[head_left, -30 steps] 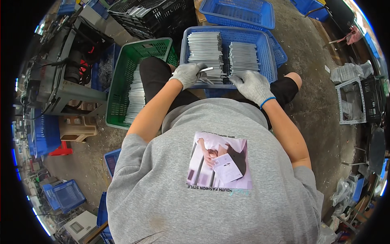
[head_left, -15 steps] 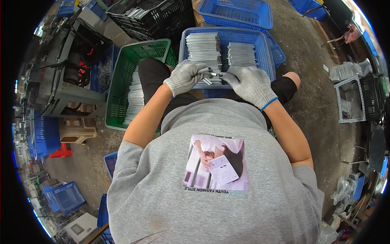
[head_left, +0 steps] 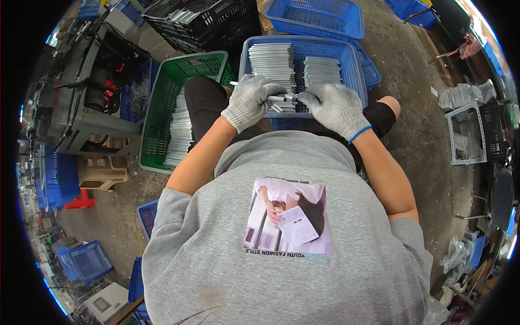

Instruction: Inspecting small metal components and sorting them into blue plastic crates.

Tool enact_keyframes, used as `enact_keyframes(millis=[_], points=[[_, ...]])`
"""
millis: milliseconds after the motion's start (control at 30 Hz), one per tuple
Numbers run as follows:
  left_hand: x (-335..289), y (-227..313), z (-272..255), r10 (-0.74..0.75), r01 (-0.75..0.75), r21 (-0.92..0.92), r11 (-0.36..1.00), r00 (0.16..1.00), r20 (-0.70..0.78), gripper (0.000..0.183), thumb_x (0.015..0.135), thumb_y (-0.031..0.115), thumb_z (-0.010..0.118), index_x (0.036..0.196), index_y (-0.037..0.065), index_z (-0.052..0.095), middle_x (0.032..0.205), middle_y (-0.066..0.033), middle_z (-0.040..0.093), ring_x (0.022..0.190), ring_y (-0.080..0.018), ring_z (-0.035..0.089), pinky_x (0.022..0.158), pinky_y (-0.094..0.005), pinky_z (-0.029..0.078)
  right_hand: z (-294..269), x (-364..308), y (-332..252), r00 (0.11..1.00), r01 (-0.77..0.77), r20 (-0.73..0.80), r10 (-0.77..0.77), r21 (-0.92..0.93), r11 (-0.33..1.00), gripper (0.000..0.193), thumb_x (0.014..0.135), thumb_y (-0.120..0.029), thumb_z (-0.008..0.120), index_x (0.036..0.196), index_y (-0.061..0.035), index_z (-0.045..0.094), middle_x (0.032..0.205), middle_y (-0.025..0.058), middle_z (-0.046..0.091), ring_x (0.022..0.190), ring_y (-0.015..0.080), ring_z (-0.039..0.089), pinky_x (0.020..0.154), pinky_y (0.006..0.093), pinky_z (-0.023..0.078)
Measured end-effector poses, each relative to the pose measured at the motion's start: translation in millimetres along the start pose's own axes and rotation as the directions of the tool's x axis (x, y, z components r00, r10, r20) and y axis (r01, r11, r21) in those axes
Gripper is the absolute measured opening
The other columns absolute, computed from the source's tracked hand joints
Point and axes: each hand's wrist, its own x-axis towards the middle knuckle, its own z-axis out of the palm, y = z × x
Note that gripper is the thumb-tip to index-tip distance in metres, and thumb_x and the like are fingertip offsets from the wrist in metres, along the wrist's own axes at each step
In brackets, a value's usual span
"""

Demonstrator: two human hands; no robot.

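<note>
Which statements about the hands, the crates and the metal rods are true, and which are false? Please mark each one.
1. The left hand and the right hand wear gloves. True.
2. The left hand is empty. False: it holds metal rods.
3. The blue crate just beyond the hands contains two rod stacks. True.
4. The green crate stands right of the blue crate. False: it stands to the left.
5. The right hand's cuff edge is blue. True.
</note>
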Motion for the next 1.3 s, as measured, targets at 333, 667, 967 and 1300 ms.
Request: enact_keyframes(millis=[333, 667, 967, 1300], points=[[0, 0, 2, -0.015, 0.016, 0.046, 0.999, 0.999, -0.032, 0.017, 0.089, 0.023, 0.072, 0.102, 0.012, 0.077, 0.093, 0.0003, 0.074, 0.081, -0.0217, 0.065, 0.086, -0.0343, 0.046, -6, 3, -1, 0.999, -0.022, 0.035, 0.021, 0.028, 0.999, 0.037, 0.097, -0.043, 0.063, 0.088, -0.0104, 0.078, 0.077, 0.0094, 0.075, 0.067, 0.0330, 0.069, 0.063, 0.0425, 0.054], [-6, -12, 22, -0.013, 0.016, 0.097, 0.995, 0.999, -0.038, 0.017, 0.091, 0.024, 0.069, 0.102, 0.013, 0.076, 0.092, 0.0000, 0.076, 0.085, -0.0228, 0.068, 0.087, -0.0356, 0.047, 5, 9, 6, 0.993, -0.070, 0.107, 0.056, 0.125, 0.990, 0.038, 0.097, -0.044, 0.060, 0.091, -0.0106, 0.079, 0.079, 0.0101, 0.076, 0.070, 0.0345, 0.070, 0.066, 0.0430, 0.055], [-20, -61, 78, -0.342, 0.151, 0.415, 0.897, 0.832, 0.436, 0.019, 0.092, 0.022, 0.068, 0.107, 0.013, 0.076, 0.093, -0.0040, 0.077, 0.084, -0.0291, 0.069, 0.080, -0.0407, 0.053, 40, 12, 31, 0.989, -0.131, 0.068, 0.129, 0.025, 0.991, 0.038, 0.097, -0.044, 0.059, 0.092, -0.0125, 0.079, 0.083, 0.0102, 0.077, 0.075, 0.0353, 0.071, 0.069, 0.0447, 0.056], [-7, -45, 24, -0.382, 0.310, 0.224, 0.924, 0.781, 0.494, 0.020, 0.099, 0.022, 0.061, 0.109, 0.013, 0.075, 0.088, -0.0048, 0.077, 0.072, -0.0295, 0.069, 0.071, -0.0406, 0.055, 23, 3, 19, 0.995, -0.096, 0.024, 0.094, 0.062, 0.993, 0.034, 0.096, -0.041, 0.060, 0.093, -0.0119, 0.079, 0.083, 0.0104, 0.077, 0.073, 0.0344, 0.071, 0.067, 0.0421, 0.055]])
